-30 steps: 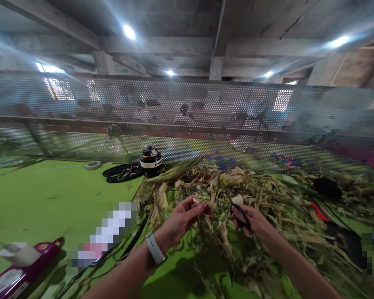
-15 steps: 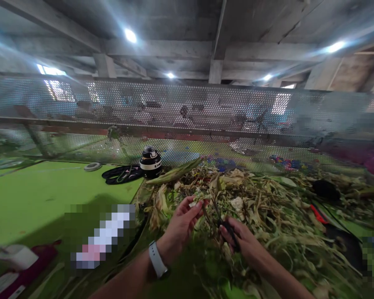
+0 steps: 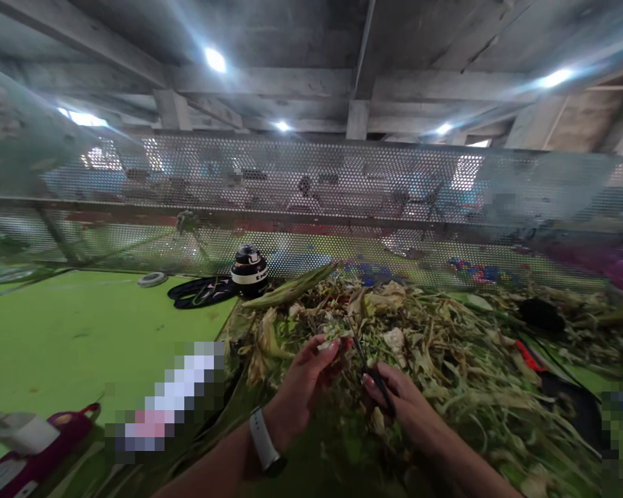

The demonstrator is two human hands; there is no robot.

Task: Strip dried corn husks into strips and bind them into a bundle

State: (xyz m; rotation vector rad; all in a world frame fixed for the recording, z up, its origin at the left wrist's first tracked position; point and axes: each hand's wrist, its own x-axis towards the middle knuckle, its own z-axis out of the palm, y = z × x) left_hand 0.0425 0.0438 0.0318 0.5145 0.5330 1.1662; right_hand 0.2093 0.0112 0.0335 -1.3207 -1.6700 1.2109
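Observation:
My left hand, with a white-strapped watch on the wrist, pinches a small pale green plant sprig between thumb and fingers. Wrapped around the dark handles of a pair of scissors is my right hand. The blades point up and away, just right of the sprig; whether they touch it I cannot tell. Beneath and beyond both hands spreads a heap of dried, greenish-brown plant leaves and stalks.
A black-and-white round container stands behind the heap, beside a black flat item. A long leafy husk lies there too. Perforated metal mesh runs across the back. On the green table at left is a maroon item.
The sprig and my left fingertips have shifted slightly, and the scissors have tilted a little. Pale patterned cloth has come into view at the upper left.

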